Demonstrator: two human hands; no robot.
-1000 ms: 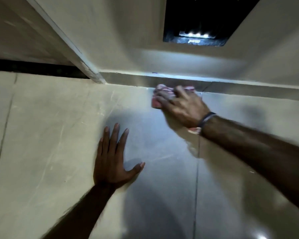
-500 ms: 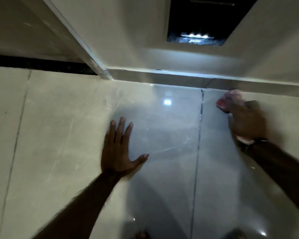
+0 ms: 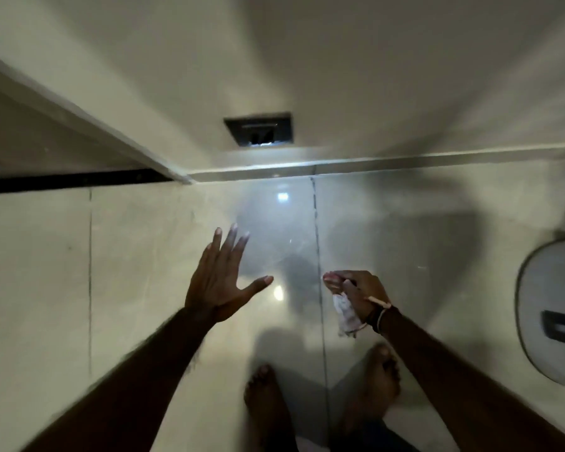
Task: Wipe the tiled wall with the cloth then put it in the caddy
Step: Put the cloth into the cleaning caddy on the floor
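Note:
A glossy beige tiled wall (image 3: 137, 256) fills the middle of the view, with dark grout lines. My right hand (image 3: 359, 293) is shut on a small pink and white cloth (image 3: 346, 313), which hangs down from my fist near the vertical grout line. It seems slightly off the wall. My left hand (image 3: 219, 278) is open with fingers spread, raised in front of the tiles to the left of the cloth. No caddy is in view.
A dark square vent (image 3: 260, 128) sits in the plain surface above the tiles. A white rounded dispenser (image 3: 552, 308) is mounted at the right edge. My bare feet (image 3: 323, 396) show at the bottom. A black strip (image 3: 66, 182) runs at the left.
My right hand swept the cloth from the top of the tiles rightward, then down and back toward me. My left hand lifted off the wall. The view has pulled back.

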